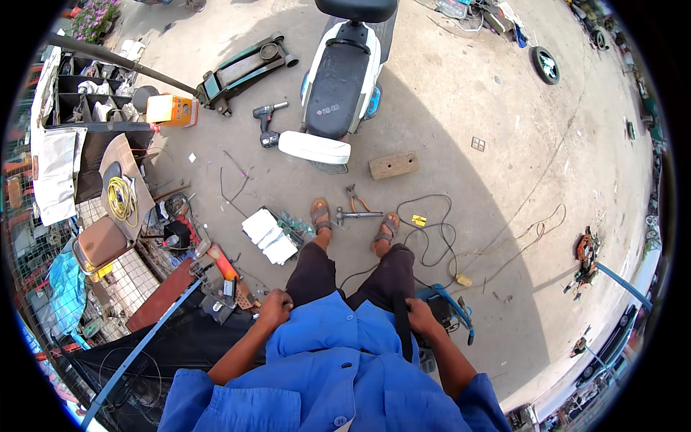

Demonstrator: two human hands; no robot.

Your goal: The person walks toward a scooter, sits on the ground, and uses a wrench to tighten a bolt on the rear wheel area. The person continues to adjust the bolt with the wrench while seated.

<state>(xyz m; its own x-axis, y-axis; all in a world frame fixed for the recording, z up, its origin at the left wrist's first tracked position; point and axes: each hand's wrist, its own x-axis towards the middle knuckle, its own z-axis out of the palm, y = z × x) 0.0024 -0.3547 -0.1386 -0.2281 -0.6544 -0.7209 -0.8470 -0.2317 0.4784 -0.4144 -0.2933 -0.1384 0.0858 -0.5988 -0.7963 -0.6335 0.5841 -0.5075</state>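
Head view: left hand (275, 309) curled against dark trousers (309, 277), right hand (422, 315) beside a hanging black strap (401, 327), cannot tell whether either grips anything; hammer (360, 214) on ground between sandalled feet (321, 216).

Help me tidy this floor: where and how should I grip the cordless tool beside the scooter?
The cordless tool is best taken by its handle, the narrower part leading to the battery. It seems to lie on its side, so I'd reach from above left, away from the scooter.
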